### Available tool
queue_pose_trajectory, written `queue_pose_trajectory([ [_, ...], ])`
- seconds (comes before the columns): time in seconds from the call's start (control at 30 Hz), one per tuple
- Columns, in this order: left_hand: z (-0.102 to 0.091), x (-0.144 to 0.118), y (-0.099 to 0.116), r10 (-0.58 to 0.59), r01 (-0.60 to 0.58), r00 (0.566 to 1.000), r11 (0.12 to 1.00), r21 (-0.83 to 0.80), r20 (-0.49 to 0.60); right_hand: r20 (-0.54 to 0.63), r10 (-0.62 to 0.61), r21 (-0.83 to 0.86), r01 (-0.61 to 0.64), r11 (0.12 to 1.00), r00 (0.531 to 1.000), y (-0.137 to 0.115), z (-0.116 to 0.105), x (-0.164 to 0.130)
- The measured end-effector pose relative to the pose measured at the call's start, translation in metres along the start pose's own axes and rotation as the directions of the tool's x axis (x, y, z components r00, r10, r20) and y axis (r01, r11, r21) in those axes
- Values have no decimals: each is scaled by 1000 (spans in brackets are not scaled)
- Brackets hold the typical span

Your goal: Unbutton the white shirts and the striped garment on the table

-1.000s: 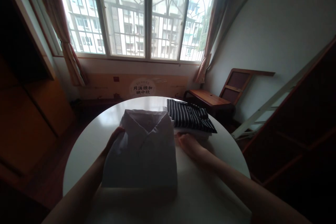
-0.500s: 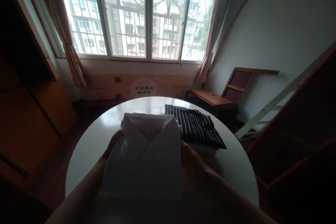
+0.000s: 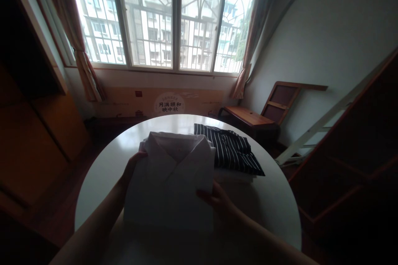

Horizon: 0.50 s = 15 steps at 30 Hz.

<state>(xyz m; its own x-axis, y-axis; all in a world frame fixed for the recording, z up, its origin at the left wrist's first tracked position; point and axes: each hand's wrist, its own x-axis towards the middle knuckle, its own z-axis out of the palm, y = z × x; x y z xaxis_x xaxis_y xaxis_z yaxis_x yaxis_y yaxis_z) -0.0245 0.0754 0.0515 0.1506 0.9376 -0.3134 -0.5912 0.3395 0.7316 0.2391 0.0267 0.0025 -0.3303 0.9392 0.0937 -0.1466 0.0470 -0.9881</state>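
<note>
A folded white shirt (image 3: 169,186) with its collar at the far end is between my hands over the round table. My left hand (image 3: 132,167) grips its left edge near the collar, the thumb on top. On the right edge, lower down, my right hand (image 3: 219,198) has its thumb across the shirt's front, and the other fingers are mostly hidden. Just beyond my right hand lies a folded black garment with white stripes (image 3: 231,149). Pale cloth shows under its near edge.
The round white table (image 3: 102,182) has a glossy top. Behind it are a low wooden bench (image 3: 248,115) and a barred window (image 3: 152,20) with tied curtains. A pale ladder (image 3: 317,136) leans at the right, and wooden cabinets (image 3: 46,145) stand at the left.
My right hand has shifted down the shirt's edge, and its thumb now lies over the front. The left thumb has come into sight on the edge. The shirt front lies more evenly.
</note>
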Motion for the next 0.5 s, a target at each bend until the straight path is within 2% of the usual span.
queue_pose_trajectory([
  [0.1, 4, -5, 0, 24, -24, 999, 1000, -7, -28, -60, -117, -94, 111, 989, 991, -8, -1, -3],
  [0.2, 19, -9, 3, 77, -77, 997, 997, -12, -5, -120, -153, -103, 141, 985, 981, -27, -5, -4],
  [0.3, 46, -8, 9, 151, -150, 986, 989, -16, 73, -218, -151, -43, 145, 989, 964, -58, -14, 2],
  [0.43, 92, 5, 23, 264, -261, 948, 964, -41, 177, -365, -200, -47, 197, 979, 909, -104, -36, 16],
  [0.5, 112, 16, 27, 288, -280, 925, 958, -68, 247, -375, -205, -51, 201, 978, 904, -121, -52, 22],
])
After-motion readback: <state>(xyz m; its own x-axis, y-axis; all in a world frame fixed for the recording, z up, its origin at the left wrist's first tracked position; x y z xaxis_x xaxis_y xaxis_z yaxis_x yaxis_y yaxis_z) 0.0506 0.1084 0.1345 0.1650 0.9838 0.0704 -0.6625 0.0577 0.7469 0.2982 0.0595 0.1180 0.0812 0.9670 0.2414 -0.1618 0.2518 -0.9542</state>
